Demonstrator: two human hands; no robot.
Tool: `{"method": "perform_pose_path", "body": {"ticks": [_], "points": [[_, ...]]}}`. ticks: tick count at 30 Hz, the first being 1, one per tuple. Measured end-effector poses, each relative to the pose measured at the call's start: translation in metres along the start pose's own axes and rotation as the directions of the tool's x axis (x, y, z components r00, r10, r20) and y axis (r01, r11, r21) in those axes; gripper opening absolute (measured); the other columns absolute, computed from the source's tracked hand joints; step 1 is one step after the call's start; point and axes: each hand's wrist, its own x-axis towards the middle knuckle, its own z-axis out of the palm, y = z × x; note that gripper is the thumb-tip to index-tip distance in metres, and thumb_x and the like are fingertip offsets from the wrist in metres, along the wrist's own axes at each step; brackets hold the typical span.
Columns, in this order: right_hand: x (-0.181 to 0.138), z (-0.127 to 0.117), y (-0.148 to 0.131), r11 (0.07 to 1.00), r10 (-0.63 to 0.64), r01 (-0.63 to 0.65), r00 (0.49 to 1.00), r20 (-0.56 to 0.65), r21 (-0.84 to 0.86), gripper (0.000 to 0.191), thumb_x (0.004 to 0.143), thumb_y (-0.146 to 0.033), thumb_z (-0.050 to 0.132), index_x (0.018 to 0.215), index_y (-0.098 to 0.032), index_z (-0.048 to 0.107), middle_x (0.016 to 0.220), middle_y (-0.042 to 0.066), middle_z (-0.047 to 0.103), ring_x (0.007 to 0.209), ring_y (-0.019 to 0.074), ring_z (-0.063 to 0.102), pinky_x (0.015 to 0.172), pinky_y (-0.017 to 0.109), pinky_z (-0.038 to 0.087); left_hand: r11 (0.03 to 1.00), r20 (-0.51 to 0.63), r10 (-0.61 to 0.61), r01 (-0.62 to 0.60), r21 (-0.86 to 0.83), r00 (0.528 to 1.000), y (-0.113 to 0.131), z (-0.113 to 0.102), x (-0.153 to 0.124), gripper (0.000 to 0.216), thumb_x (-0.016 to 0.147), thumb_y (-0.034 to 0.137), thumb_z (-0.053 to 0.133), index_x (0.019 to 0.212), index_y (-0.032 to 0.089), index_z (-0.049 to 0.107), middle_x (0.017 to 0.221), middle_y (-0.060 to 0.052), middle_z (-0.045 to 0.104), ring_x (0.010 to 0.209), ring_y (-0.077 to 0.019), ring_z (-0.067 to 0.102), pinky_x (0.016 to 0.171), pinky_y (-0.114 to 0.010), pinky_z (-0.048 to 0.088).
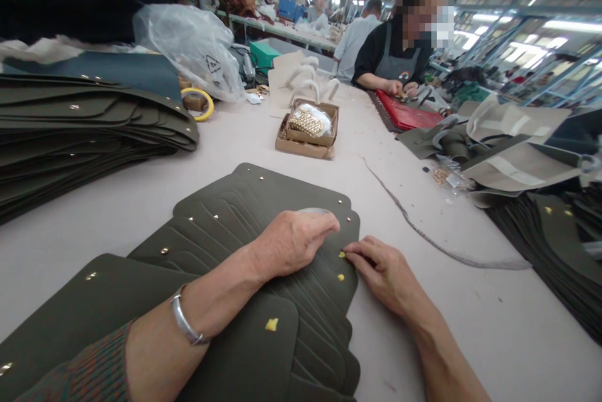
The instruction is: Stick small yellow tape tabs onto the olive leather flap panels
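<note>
Dark olive panels (301,189) lie fanned out in an overlapping stack before me, with small gold studs near their edges. My left hand (296,242) is closed above the stack, around a thing of which only a pale curved rim (314,210) shows; its kind is hidden. At the right edge of a panel, the thumb and finger of my right hand (383,270) pinch a small piece of yellow tape (342,254). Just below it, a second yellow piece (341,277) sits on the panel. Another yellow piece (271,325) is on a nearer panel.
A thick pile of panels (94,113) stands at left, beside a yellow tape roll (210,107) and a plastic bag (192,44). A cardboard box (305,151) holds gold hardware. Across the table a co-worker (399,51) handles a red piece (407,112). More panels (555,251) lie right.
</note>
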Motion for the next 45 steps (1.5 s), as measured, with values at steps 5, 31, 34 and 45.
{"method": "perform_pose_path", "body": {"ticks": [5, 31, 34, 45], "points": [[0.0, -0.008, -0.01, 0.998, -0.006, -0.003, 0.988, 0.151, 0.055, 0.017, 0.089, -0.018, 0.052, 0.091, -0.023, 0.069, 0.084, 0.001, 0.066, 0.078, 0.0145, 0.062, 0.07, 0.026, 0.047, 0.998, -0.035, 0.022, -0.024, -0.055, 0.999, 0.004, -0.003, 0.001, 0.02, 0.094, 0.016, 0.041, 0.103, 0.021, 0.058, 0.097, 0.001, 0.068, 0.087, -0.0115, 0.065, 0.078, -0.02, 0.048], [0.013, 0.017, -0.033, 0.966, -0.257, 0.221, 0.869, -0.422, -0.132, 0.016, 0.084, -0.012, 0.048, 0.077, -0.02, 0.06, 0.066, 0.001, 0.063, 0.058, 0.0112, 0.058, 0.057, 0.023, 0.045, 0.99, 0.076, -0.056, 0.045, 0.134, 0.996, 0.015, 0.005, -0.001, 0.011, 0.093, 0.021, 0.046, 0.102, 0.022, 0.052, 0.087, 0.001, 0.067, 0.08, -0.0163, 0.066, 0.066, -0.024, 0.048], [0.013, 0.019, -0.037, 0.983, -0.182, 0.168, 0.88, -0.439, -0.069, 0.015, 0.082, -0.013, 0.05, 0.075, -0.019, 0.062, 0.064, 0.0, 0.063, 0.056, 0.0109, 0.057, 0.056, 0.022, 0.044, 0.983, 0.04, -0.056, 0.048, 0.179, 0.998, 0.014, 0.006, 0.0, 0.008, 0.092, 0.021, 0.047, 0.089, 0.021, 0.054, 0.075, 0.003, 0.063, 0.069, -0.0154, 0.063, 0.06, -0.023, 0.044], [0.018, 0.022, -0.053, 0.852, 0.351, -0.152, 0.875, -0.332, 0.501, 0.015, 0.078, -0.029, 0.058, 0.072, -0.017, 0.064, 0.051, -0.002, 0.06, 0.044, 0.0117, 0.056, 0.044, 0.021, 0.044, 0.959, -0.129, 0.093, -0.053, 0.279, 0.987, 0.016, 0.01, 0.0, 0.019, 0.093, 0.017, 0.039, 0.079, 0.018, 0.052, 0.069, 0.001, 0.062, 0.063, -0.0134, 0.062, 0.056, -0.024, 0.043]]}}
